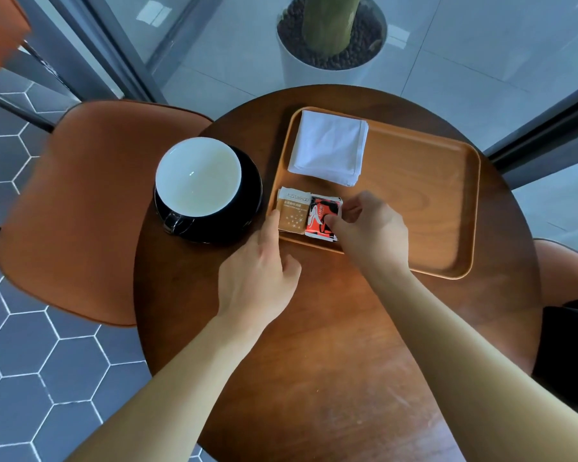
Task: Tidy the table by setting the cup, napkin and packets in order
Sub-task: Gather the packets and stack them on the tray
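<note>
Viewed from above: round wooden table (314, 361). Carries a wooden tray (414, 201) on the right half, set slightly askew to the near edge. In the tray's far left corner: folded white napkin (327, 148), lying flat. In the near left corner: two packets side by side and touching, brown Taikoo packet (292, 213) to the left, red-and-black packet (317, 211) to the right (print on the latter too small to read). Left of the tray, just beside it and directly on the table: dark cup (197, 176) with white interior, upright on a black saucer (247, 208), handle turned toward the near side. Left hand (257, 278): reaches in with index finger straight, tip touching the left edge of the brown Taikoo packet at the tray rim; other fingers tucked under, gripping nothing. Right hand (371, 228): pinches the red-and-black packet, thumb pressed on its face, curled fingers at its right edge. Surroundings: orange-brown chair (80, 211) drawn up at the table's left; white planter (297, 68) with dark pebbles and a green trunk beyond the far edge; grey hexagonal floor tiles (30, 361) at lower left.
</note>
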The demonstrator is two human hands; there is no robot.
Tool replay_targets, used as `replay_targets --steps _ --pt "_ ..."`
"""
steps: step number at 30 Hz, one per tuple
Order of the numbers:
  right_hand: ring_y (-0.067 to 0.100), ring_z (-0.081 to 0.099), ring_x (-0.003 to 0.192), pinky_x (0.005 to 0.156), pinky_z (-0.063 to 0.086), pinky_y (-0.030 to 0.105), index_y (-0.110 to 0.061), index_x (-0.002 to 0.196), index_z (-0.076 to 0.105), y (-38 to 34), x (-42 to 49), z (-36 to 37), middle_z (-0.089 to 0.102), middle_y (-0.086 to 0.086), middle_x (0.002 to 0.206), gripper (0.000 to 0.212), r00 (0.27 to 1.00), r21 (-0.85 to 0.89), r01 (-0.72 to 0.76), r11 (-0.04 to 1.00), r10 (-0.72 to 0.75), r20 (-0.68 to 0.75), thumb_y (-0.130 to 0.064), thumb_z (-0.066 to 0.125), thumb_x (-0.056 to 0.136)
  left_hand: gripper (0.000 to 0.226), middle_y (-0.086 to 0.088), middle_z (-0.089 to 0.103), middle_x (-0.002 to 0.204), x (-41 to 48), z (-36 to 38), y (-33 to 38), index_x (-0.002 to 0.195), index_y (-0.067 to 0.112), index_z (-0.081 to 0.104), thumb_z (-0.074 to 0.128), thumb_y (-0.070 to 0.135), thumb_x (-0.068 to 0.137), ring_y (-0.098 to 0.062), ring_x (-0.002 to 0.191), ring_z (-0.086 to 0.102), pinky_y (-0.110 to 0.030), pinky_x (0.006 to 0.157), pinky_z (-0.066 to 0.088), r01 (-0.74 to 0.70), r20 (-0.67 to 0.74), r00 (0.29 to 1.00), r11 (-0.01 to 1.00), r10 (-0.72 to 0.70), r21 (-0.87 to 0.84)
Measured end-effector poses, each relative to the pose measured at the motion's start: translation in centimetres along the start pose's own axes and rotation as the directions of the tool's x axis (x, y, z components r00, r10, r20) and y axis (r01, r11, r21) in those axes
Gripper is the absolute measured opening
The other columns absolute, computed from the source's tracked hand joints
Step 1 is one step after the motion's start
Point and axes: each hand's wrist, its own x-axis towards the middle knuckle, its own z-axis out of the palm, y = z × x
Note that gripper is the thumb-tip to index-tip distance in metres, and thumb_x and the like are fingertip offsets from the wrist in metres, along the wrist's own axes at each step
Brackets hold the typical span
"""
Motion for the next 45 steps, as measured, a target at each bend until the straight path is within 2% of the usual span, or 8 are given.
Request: replay_targets --steps 6,11,19,25,33,37,41,45 --pt "0.021 0.066 0.084 0.066 0.043 0.03 -0.025 0.105 0.059 0.1 0.0 0.0 0.062 -0.012 0.08 0.035 0.998 0.022 0.065 0.998 -0.065 -0.009 -0.046 0.073 0.081 0.064 0.007 0.056 0.086 -0.4 0.0 -0.1 0.152 0.034 0.033 0.056 0.041 0.093 -0.013 0.067 0.058 -0.034 0.054 0.056 -0.072 0.028 0.997 0.997 0.071 0.032" --pt "0.02 0.064 0.093 0.067 0.052 0.033 -0.036 0.121 0.058 -0.1 -0.1 0.3 0.063 -0.005 0.109 0.049 0.975 -0.118 0.223 0.968 -0.219 0.049 -0.054 0.073 0.079 0.063 0.007 0.056 0.087 -0.4 0.2 -0.1 0.15 0.032 0.037 0.056 0.043 0.091 -0.014 0.067 0.058 -0.027 0.051 0.046 -0.072 0.014 0.997 0.996 0.071 0.048" --pt "0.022 0.063 0.094 0.065 0.045 0.028 -0.035 0.129 0.06 0.0 0.4 0.8 0.057 -0.001 0.112 0.051 0.969 -0.116 0.245 0.963 -0.244 0.02 -0.05 0.074 0.082 0.062 0.003 0.06 0.083 -0.6 0.4 -0.1 0.147 0.023 0.045 0.058 0.043 0.09 -0.012 0.063 0.057 -0.022 0.048 0.033 -0.116 -0.021 0.993 0.987 0.119 0.107" --pt "0.022 0.063 0.1 0.069 0.052 0.033 -0.034 0.13 0.058 -0.1 0.4 1.0 0.057 -0.001 0.117 0.054 0.964 -0.131 0.265 0.955 -0.265 0.02 -0.051 0.074 0.082 0.063 0.002 0.063 0.086 -0.5 0.5 -0.4 0.148 0.021 0.044 0.055 0.045 0.09 -0.013 0.065 0.061 -0.022 0.05 0.037 -0.13 -0.026 0.991 0.986 0.133 0.102" --pt "0.024 0.06 0.103 0.065 0.045 0.031 -0.034 0.129 0.059 -0.7 0.6 0.7 0.057 0.001 0.111 0.049 0.946 -0.228 0.315 0.921 -0.325 -0.01 -0.055 0.068 0.086 0.062 0.002 0.061 0.084 -0.6 0.6 -0.5 0.148 0.021 0.044 0.055 0.043 0.09 -0.015 0.066 0.06 -0.024 0.05 0.041 -0.151 -0.036 0.987 0.985 0.154 0.083" --pt "0.023 0.057 0.111 0.066 0.045 0.032 -0.036 0.13 0.059 -1.3 0.9 0.6 0.057 0.0 0.116 0.051 0.947 -0.269 0.32 0.909 -0.315 0.062 -0.058 0.067 0.085 0.061 0.002 0.058 0.081 -0.6 0.6 -0.7 0.148 0.023 0.045 0.054 0.043 0.091 -0.013 0.064 0.057 -0.022 0.049 0.039 -0.16 -0.044 0.985 0.984 0.164 0.083" --pt "0.025 0.049 0.118 0.069 0.041 0.033 -0.036 0.13 0.058 -0.9 0.8 0.1 0.05 0.002 0.121 0.052 0.951 -0.288 0.307 0.907 -0.283 0.124 -0.056 0.069 0.084 0.056 0.005 0.057 0.079 -0.9 0.6 -0.9 0.147 0.031 0.045 0.054 0.042 0.093 -0.011 0.064 0.055 -0.025 0.05 0.049 -0.2 -0.028 0.979 0.977 0.202 0.07" --pt "0.026 0.045 0.119 0.072 0.043 0.034 -0.037 0.13 0.057 -0.8 0.8 -0.2 0.045 0.003 0.122 0.053 0.95 -0.259 0.302 0.917 -0.268 0.159 -0.055 0.072 0.083 0.052 0.003 0.061 0.08 -1.2 0.7 -1.0 0.143 0.028 0.051 0.056 0.041 0.093 -0.011 0.065 0.057 -0.025 0.053 0.052 -0.226 -0.029 0.973 0.971 0.229 0.077"
